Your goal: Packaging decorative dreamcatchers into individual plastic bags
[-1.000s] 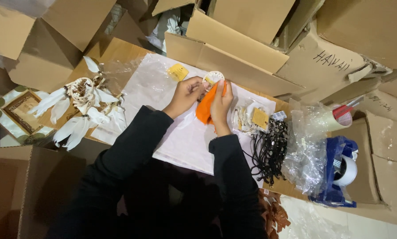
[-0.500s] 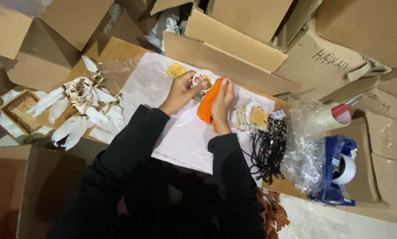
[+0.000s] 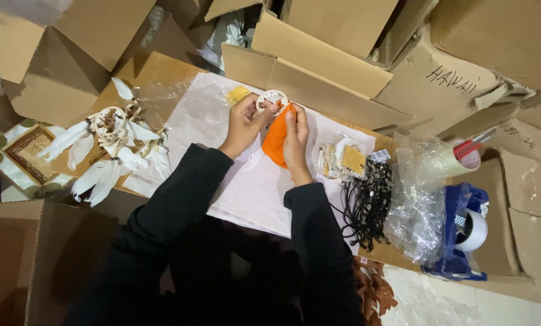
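We are fitting the white hoop (image 3: 272, 98) to the orange feathers (image 3: 276, 142) — left hand (image 3: 244, 122) pinches the hoop, right hand (image 3: 295, 140) grips the feathers. Next likely calls for steady fingers.

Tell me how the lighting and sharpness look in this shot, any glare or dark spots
Head view: even, soft light on the cardboard and the white sheet; the crumpled clear plastic shows glare; the black sleeves and lap merge into near-featureless dark; the left hand, right hand and small white ring look slightly soft.
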